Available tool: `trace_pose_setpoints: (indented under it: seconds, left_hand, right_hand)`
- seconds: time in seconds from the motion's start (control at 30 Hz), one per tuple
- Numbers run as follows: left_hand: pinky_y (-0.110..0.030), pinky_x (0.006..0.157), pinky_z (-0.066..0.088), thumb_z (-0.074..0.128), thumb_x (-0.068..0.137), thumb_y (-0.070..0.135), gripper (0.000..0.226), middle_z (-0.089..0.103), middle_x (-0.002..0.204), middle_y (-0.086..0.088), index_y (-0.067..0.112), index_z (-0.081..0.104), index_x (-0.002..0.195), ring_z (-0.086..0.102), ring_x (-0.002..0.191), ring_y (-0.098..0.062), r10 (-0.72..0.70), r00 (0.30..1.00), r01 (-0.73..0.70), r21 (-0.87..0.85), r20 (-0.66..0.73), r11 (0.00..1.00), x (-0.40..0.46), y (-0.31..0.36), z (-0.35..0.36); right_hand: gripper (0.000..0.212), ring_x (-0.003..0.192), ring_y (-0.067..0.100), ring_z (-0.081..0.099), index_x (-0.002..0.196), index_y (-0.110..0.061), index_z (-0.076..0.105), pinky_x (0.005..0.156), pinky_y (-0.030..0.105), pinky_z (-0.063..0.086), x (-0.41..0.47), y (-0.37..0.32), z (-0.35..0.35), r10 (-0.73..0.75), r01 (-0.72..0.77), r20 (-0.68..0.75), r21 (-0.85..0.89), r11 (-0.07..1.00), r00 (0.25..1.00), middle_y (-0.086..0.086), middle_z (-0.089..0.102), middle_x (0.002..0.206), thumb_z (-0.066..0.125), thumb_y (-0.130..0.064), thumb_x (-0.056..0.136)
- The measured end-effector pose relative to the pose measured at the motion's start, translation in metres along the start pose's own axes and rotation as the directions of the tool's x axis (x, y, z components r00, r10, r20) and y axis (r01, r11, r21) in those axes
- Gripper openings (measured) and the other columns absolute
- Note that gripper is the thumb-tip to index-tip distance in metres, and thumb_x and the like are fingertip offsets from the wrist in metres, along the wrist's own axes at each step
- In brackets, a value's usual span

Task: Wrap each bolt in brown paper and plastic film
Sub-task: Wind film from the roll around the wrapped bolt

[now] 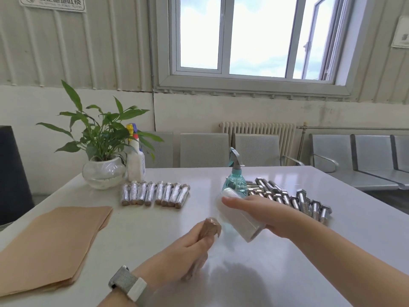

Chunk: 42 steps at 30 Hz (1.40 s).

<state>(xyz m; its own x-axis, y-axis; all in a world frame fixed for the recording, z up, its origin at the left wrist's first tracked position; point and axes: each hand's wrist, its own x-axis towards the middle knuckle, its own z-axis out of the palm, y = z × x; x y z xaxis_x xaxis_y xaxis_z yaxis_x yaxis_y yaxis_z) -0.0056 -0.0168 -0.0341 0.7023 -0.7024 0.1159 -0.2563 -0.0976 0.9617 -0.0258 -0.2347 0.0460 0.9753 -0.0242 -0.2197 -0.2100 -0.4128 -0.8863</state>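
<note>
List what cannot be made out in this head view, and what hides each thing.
- Wrapped bolt: lower part hidden in the left hand.
- Film roll: far side covered by the right hand; any film strip is too blurred.
- Wall sign: cut by the top edge.
- Paper stack: sheet count too fine.

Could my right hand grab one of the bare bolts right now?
Probably not right away. The right hand is already holding the roll of plastic film. The bare bolts lie just beyond it with nothing between, so setting the roll down would free the way.
</note>
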Motion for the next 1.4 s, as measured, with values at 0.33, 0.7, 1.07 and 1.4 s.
trace_pose_setpoints:
  seconds: [0.33,0.7,1.07,1.4]
  left_hand:
    - [-0.021,0.039,0.038,0.059,0.089,0.052,0.02,0.05,0.06,0.0,0.035,0.053,0.098,0.055,0.042,-0.018,0.099,0.995,-0.1,-0.041,-0.028,0.994,-0.002,0.001,-0.007]
    - [-0.028,0.043,0.034,0.043,0.091,0.066,0.04,0.071,0.077,-0.004,0.028,0.052,0.102,0.056,0.042,-0.022,0.094,0.993,-0.097,-0.035,-0.066,0.995,0.003,-0.009,-0.006]
    - [-0.019,0.037,0.031,0.057,0.083,0.07,0.042,0.04,0.054,0.005,0.03,0.05,0.095,0.027,0.037,-0.014,-0.021,0.987,-0.018,-0.24,-0.159,0.971,0.012,-0.011,-0.011]
    - [-0.015,0.037,0.021,0.059,0.094,0.042,0.016,0.047,0.056,-0.003,0.027,0.057,0.089,0.028,0.036,-0.014,-0.134,0.903,-0.022,-0.357,-0.408,0.934,0.023,-0.022,-0.023]
  right_hand:
    - [0.082,0.075,0.016,0.069,0.11,-0.015,0.066,0.061,0.023,0.052,0.008,-0.025,-0.005,-0.02,0.022,0.013,-0.13,0.991,1.0,0.007,0.074,0.092,0.07,-0.072,0.051]
    - [0.066,0.078,0.028,0.068,0.116,-0.01,0.06,0.071,0.038,0.058,0.011,-0.028,-0.005,-0.06,0.067,0.13,-0.052,0.996,0.99,0.019,0.067,0.101,0.084,-0.047,0.067]
    - [0.055,0.086,0.021,0.066,0.11,-0.023,0.058,0.07,0.032,0.052,0.007,-0.038,0.021,-0.208,0.223,0.111,-0.159,0.962,0.972,0.009,0.066,0.101,0.077,-0.038,0.061]
    - [0.056,0.09,0.005,0.051,0.101,-0.045,0.041,0.066,0.019,0.042,0.012,-0.018,0.062,-0.638,0.468,-0.027,-0.656,0.592,0.769,-0.019,0.041,0.103,0.08,-0.048,0.062]
